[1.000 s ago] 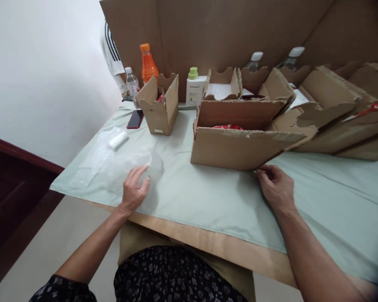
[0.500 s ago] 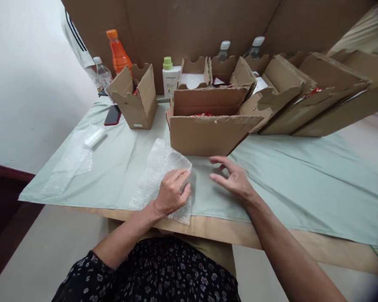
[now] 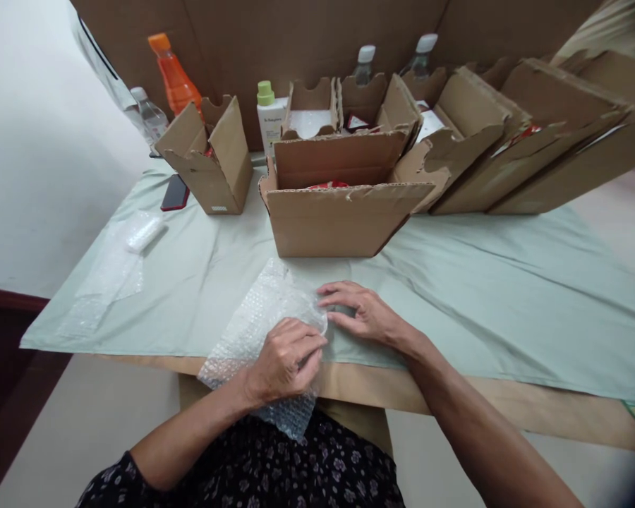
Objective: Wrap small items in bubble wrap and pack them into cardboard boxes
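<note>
A sheet of bubble wrap (image 3: pixel 254 317) lies at the table's front edge, its lower corner hanging over toward my lap. My left hand (image 3: pixel 288 356) is closed on the sheet's right edge, thumb and fingers pinched together. Just right of it, my right hand (image 3: pixel 357 310) is open, with fingers stretched left at the upper right edge of the sheet. Whether those fingertips press on the wrap I cannot tell. Behind both hands stands an open cardboard box (image 3: pixel 343 219) with something red inside.
More open cardboard boxes stand behind and to the right, and a narrow box (image 3: pixel 225 176) at left. Further left lie a phone (image 3: pixel 175 192) and other bubble wrap (image 3: pixel 111 268). An orange bottle (image 3: pixel 177 81) and a white bottle with green cap (image 3: pixel 269 116) stand at the back.
My left hand has drawn the bubble wrap toward me, so its corner now hangs past the table edge. My right hand has come left and nearer, up to the sheet. The view has shifted slightly.
</note>
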### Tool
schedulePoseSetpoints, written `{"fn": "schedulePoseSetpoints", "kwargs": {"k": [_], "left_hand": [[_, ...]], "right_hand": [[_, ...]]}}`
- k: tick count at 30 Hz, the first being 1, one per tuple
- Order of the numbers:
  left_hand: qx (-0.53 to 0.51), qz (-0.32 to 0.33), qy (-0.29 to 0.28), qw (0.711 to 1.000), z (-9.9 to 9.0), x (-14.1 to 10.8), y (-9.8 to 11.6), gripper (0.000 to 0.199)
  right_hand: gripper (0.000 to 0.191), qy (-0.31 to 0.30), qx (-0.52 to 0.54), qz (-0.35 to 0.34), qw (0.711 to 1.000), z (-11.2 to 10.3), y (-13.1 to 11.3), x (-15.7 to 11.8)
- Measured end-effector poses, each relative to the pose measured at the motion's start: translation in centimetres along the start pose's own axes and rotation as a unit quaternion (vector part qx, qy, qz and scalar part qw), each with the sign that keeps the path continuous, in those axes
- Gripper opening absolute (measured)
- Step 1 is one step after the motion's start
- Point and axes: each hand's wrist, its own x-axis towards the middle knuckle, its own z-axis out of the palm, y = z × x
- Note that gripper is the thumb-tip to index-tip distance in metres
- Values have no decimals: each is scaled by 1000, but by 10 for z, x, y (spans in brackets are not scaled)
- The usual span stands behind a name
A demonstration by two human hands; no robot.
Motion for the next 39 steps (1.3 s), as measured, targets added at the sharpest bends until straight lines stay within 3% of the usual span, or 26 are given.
{"fn": "schedulePoseSetpoints", "kwargs": {"k": [6, 8, 10, 14, 17, 24, 29, 35, 39], "left_hand": [[-52, -8, -60, 997, -5, -5, -8, 19], [-62, -16, -68, 996, -5, -6, -10, 20], [-64, -13, -79, 995, -4, -7, -11, 21], [-70, 21, -102, 992, -5, -4, -12, 20], [-115, 6, -99, 988, -8, 0, -14, 25], [-91, -190, 85, 974, -16, 13, -37, 37], [-154, -298, 52, 941, -18, 21, -54, 70], [-207, -337, 71, 916, -21, 35, -64, 78], [-220, -370, 88, 898, -18, 52, -77, 82]], "right_hand": [[20, -42, 54, 69, 995, -25, -13, -2], [21, 3, 62, 109, 992, -27, -11, -2], [19, 88, 44, 145, 985, -26, -3, -1], [23, 248, 8, 219, 944, -26, 18, -2], [38, 273, 2, 268, 924, -28, 28, -2], [24, 242, -34, 208, 947, -22, 29, 2], [32, 250, -59, 262, 930, -22, 31, 4], [19, 294, -59, 204, 932, -19, 34, 4], [16, 343, -66, 199, 916, -20, 35, 2]]}}
